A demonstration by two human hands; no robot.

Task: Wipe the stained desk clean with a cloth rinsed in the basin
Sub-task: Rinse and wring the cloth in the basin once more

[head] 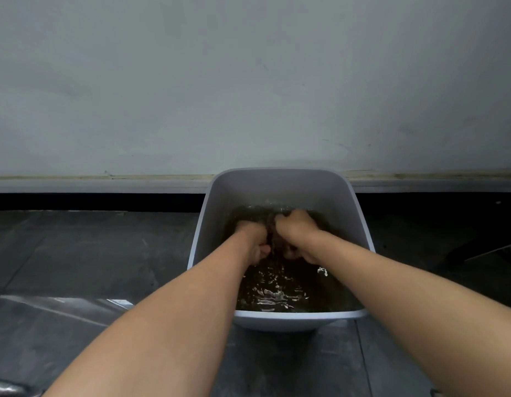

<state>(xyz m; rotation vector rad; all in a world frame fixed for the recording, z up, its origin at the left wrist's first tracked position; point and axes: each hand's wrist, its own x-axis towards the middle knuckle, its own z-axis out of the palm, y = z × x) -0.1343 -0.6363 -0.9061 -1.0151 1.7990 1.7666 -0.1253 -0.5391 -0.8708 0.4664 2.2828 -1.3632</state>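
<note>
Grey wall (pixel 248 81) fills the far half of the view above a dark floor (pixel 76 267). On the floor, right of centre, sits a pale grey basin (pixel 277 174) of dark, rippled water (pixel 274 293) that hides its bottom. The left hand (pixel 253 239) and right hand (pixel 298 233) are fisted side by side in the far end, fingers curled tight on a dark wet cloth (pixel 274 224) bunched between them, its outline hard to tell from the water.
</note>
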